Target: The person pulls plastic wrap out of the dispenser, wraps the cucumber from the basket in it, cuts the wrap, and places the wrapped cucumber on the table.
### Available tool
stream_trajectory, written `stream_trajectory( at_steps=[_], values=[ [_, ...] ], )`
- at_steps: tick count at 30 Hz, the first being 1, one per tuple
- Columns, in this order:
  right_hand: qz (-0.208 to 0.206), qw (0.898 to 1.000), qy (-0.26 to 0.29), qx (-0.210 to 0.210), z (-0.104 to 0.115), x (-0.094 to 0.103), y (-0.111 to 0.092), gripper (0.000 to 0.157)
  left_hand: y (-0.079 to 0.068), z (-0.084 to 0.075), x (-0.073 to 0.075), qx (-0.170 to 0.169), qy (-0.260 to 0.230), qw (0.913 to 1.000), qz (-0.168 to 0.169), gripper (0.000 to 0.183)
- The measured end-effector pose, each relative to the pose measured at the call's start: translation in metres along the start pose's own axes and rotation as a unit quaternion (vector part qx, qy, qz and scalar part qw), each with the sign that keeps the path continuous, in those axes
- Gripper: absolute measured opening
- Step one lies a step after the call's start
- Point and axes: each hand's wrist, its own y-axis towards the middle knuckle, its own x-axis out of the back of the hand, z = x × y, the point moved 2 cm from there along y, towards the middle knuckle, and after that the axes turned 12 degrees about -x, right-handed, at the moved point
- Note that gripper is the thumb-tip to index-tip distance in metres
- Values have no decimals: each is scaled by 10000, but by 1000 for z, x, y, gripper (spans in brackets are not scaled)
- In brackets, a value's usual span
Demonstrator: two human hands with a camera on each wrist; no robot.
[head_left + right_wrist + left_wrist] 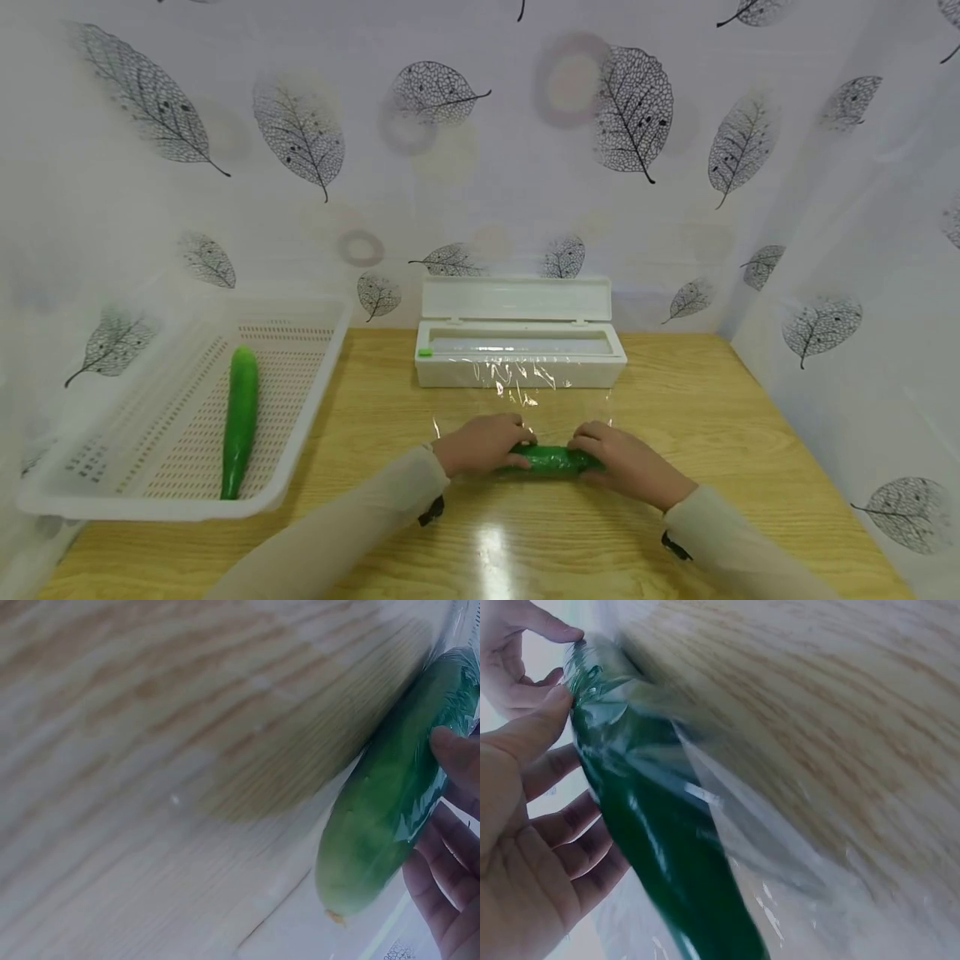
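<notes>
On the table, a green cucumber (pixel 553 460) lies crosswise with clear cling film around it. My left hand (pixel 483 444) holds its left part, with thumb on the near side and fingers on the far side. Toward the other end, my right hand (pixel 630 467) grips it the same way. In the left wrist view a loose flap of cling film (pixel 742 817) stands off the cucumber (pixel 667 847). The right wrist view shows the cucumber's pale tip (pixel 352 885) sticking out past my fingers. Film stretches from the cucumber back to a white cling film dispenser (pixel 517 375).
The dispenser's lid (pixel 517 298) stands raised, and a small green slider (pixel 425 352) sits at its left front. At left, a white plastic basket (pixel 311 400) holds another cucumber (pixel 240 421). A leaf-print curtain (pixel 495 183) encloses the back and sides of the wooden table (pixel 720 417).
</notes>
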Motion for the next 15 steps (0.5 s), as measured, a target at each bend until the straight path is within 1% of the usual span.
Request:
stream_trajectory(
  at_steps=[2,5,8,11,12,13,15],
  values=[
    [-12,10000,-8,-2,1,0,0,41,-2,3,1,-42,-77,9999,-86,41],
    [-39,10000,-10,6,1,-1,0,41,-9,5,6,-52,-150,9994,-313,35],
    [-52,10000,28,14,0,-2,1,41,-18,4,11,-51,-170,9983,-549,24],
    [-50,10000,46,20,0,-2,2,40,-28,3,12,-19,-179,9976,-664,16],
    [-42,10000,45,15,0,-2,2,40,-32,3,12,-3,-144,9976,-678,16],
    [-30,10000,37,11,-1,-2,2,39,-35,3,12,24,-66,9977,-676,20],
    [3,10000,13,-7,-1,-2,3,38,-42,4,10,115,122,9978,-648,33]
  ],
)
